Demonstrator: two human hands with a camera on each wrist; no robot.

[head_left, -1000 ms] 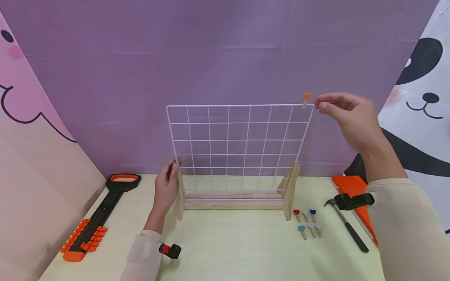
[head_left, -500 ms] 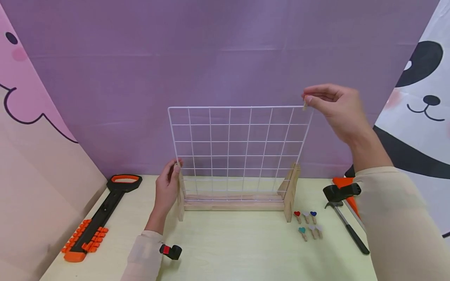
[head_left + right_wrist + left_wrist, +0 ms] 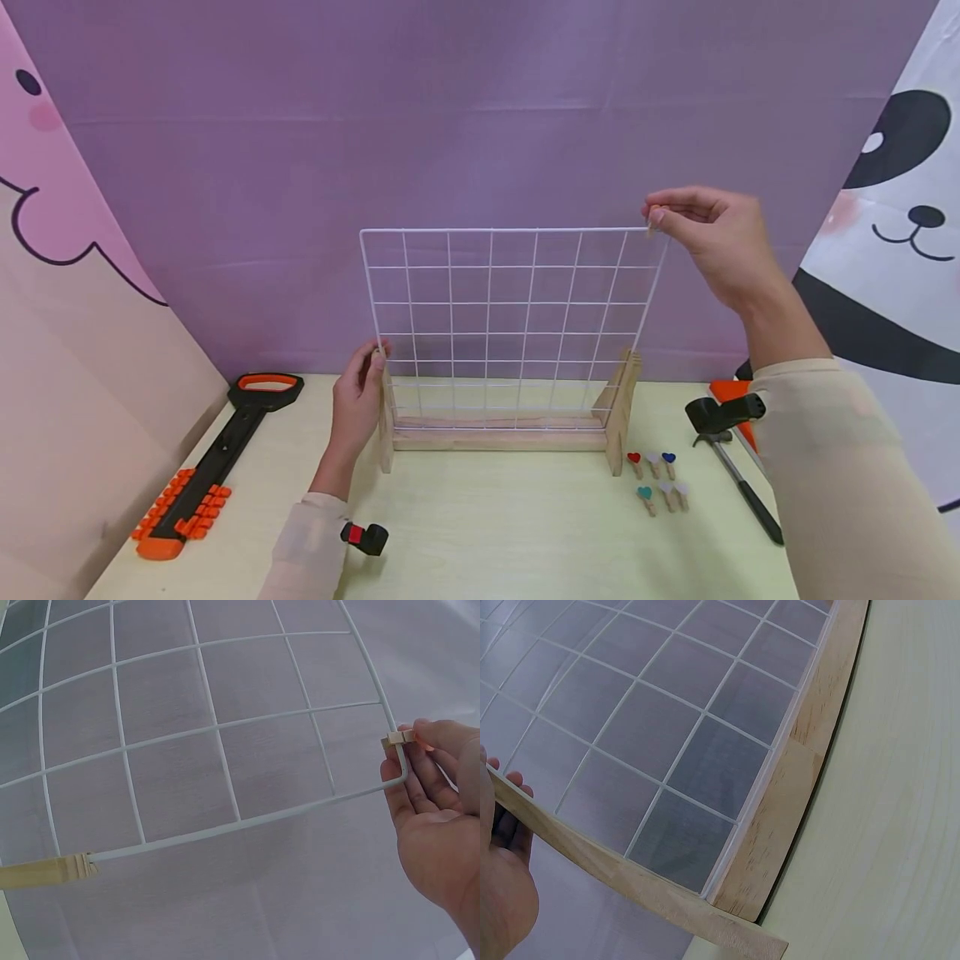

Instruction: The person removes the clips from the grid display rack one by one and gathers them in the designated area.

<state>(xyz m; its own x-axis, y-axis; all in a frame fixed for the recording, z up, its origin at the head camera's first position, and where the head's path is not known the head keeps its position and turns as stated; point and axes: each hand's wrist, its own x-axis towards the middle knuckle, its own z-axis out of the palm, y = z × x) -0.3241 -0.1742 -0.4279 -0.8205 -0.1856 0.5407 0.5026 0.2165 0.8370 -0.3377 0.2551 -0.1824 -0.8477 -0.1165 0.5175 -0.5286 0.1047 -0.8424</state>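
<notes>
A white wire grid panel (image 3: 491, 333) stands upright in a wooden stand (image 3: 498, 440). At its top right corner my right hand (image 3: 716, 233) pinches a small wooden clothespin (image 3: 400, 738) between thumb and fingers; the peg sits across the top wire. Its orange heart is mostly hidden by the fingers in the head view. My left hand (image 3: 356, 408) grips the upper end of the stand's left wooden side piece (image 3: 630, 881), beside the grid's lower left edge, thumb in front and fingers behind.
Several heart clothespins, one with a red heart (image 3: 634, 459) and one teal (image 3: 645, 494), lie right of the stand. Beyond them are a hammer (image 3: 738, 483) and an orange object (image 3: 727, 389) partly behind my sleeve. A black and orange tool holder (image 3: 217, 450) lies at left.
My right hand has moved left from beside the orange heart clothespin and taken hold of it on the top wire. The left hand stays on the stand.
</notes>
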